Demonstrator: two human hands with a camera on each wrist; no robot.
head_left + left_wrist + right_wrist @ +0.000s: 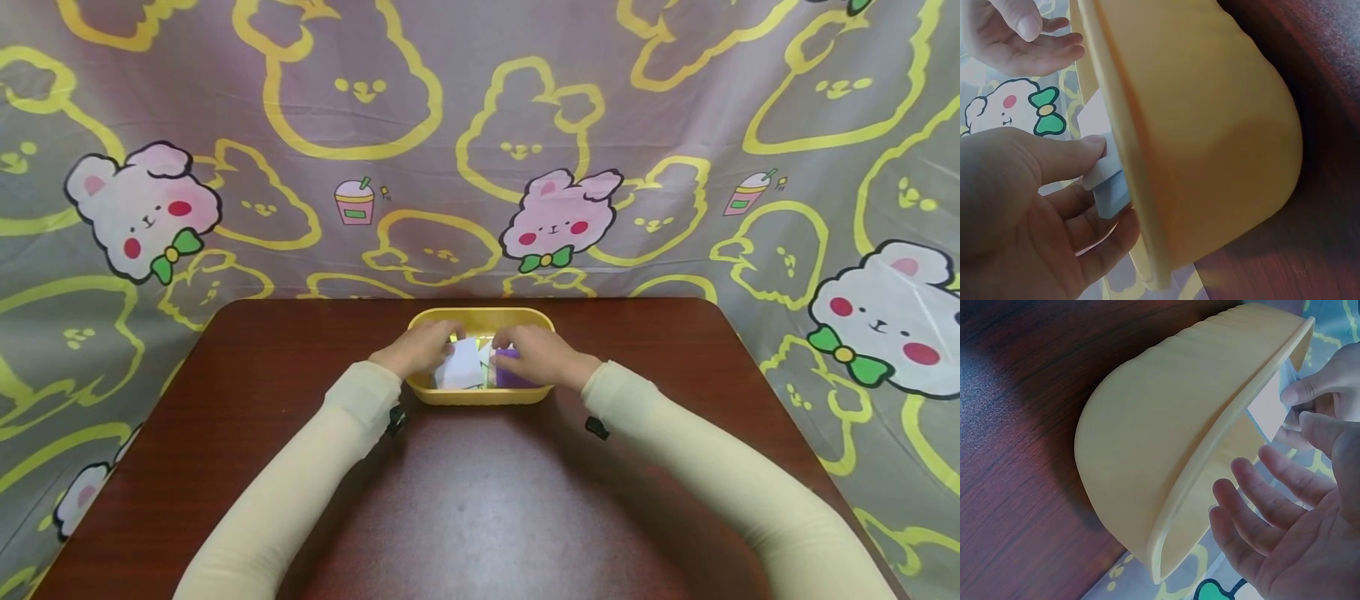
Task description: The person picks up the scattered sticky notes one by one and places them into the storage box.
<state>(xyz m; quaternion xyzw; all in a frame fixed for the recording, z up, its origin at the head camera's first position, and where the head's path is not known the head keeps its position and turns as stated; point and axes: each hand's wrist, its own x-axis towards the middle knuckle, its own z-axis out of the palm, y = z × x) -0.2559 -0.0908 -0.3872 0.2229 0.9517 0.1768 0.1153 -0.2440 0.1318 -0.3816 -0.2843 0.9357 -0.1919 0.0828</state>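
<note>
A yellow oval plastic tub (480,398) stands near the far edge of the table. My left hand (416,350) reaches over its left end and pinches a flat white square piece (459,367) that looks like paper. In the left wrist view, the thumb presses on the white and pale-blue edges of what it holds (1109,172). Over the tub's right end is my right hand (543,357), beside a purple object (513,377) inside. The right wrist view shows the right fingers (1272,500) spread and slightly bent, with nothing between them. The tub's other contents are partly hidden.
The dark reddish-brown table (480,500) extends toward me and to both sides of the tub. A grey curtain (420,92) with yellow outlines and cartoon animals hangs behind the table and along its sides.
</note>
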